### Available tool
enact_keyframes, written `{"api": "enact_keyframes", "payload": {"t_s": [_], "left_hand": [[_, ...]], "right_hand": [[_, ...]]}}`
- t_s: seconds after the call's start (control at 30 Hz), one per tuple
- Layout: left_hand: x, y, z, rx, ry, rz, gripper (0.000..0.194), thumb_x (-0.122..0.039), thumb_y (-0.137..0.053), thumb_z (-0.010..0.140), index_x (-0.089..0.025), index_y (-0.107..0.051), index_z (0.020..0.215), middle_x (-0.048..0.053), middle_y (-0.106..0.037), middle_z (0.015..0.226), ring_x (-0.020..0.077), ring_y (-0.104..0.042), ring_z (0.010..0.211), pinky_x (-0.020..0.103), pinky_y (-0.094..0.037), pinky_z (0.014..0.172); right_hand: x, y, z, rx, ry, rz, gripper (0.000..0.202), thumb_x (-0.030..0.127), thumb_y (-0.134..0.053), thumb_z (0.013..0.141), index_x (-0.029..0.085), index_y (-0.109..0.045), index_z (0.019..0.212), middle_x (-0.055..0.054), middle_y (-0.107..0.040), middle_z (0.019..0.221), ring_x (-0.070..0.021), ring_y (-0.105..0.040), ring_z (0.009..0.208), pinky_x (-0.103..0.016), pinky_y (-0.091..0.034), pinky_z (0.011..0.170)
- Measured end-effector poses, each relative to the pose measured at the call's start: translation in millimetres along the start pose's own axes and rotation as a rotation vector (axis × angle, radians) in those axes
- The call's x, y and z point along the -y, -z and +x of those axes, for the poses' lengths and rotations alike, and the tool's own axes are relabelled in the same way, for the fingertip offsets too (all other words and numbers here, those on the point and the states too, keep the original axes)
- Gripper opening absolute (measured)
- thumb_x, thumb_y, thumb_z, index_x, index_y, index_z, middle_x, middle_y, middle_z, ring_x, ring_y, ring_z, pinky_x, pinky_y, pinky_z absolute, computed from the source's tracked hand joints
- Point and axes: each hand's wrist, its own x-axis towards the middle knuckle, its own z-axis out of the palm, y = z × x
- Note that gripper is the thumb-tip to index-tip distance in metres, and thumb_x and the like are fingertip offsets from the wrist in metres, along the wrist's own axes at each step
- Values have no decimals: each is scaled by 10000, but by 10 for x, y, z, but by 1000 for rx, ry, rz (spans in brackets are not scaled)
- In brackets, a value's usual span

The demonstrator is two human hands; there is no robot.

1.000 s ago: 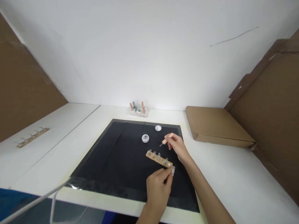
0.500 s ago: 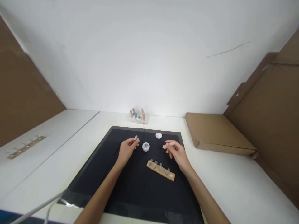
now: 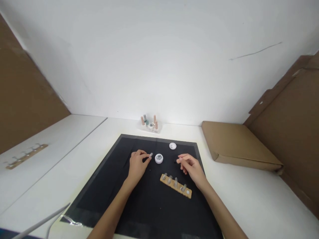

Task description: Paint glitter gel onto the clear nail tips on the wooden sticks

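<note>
My left hand (image 3: 138, 163) pinches a small clear nail tip (image 3: 151, 155) between thumb and fingers, just left of an open white jar (image 3: 159, 158) with silvery contents. Over the right side of the black mat, my right hand (image 3: 190, 166) grips a peach-coloured nail polish brush cap (image 3: 182, 159), its dark end pointing left toward the jar. The white jar lid (image 3: 172, 146) lies behind the jar. Nearer to me is a wooden nail stand (image 3: 175, 186) with several clear nail tips upright on it and a bare white spot at its right end.
A clear tray (image 3: 150, 127) of nail polish bottles with peach and grey caps stands at the back wall. A flat cardboard box (image 3: 240, 144) lies to the right. Another nail stand (image 3: 27, 156) is far left. A white cable (image 3: 45, 221) crosses the front left corner.
My left hand has turned and lowered the nail tip slightly, bringing it closer to the jar. My right hand keeps its grip on the brush cap. The whole view has shifted a little.
</note>
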Motion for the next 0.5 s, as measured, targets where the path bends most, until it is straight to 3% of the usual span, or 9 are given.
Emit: {"api": "enact_keyframes", "payload": {"t_s": [0.5], "left_hand": [[72, 15, 5, 67, -81, 138, 192, -285, -630, 749, -243, -774, 869, 63, -693, 951, 267, -567, 940, 408, -448, 873]], "right_hand": [[53, 39, -20, 2, 5, 7, 363, 535, -698, 681, 186, -622, 618, -17, -607, 688, -77, -438, 426, -223, -341, 369]]}}
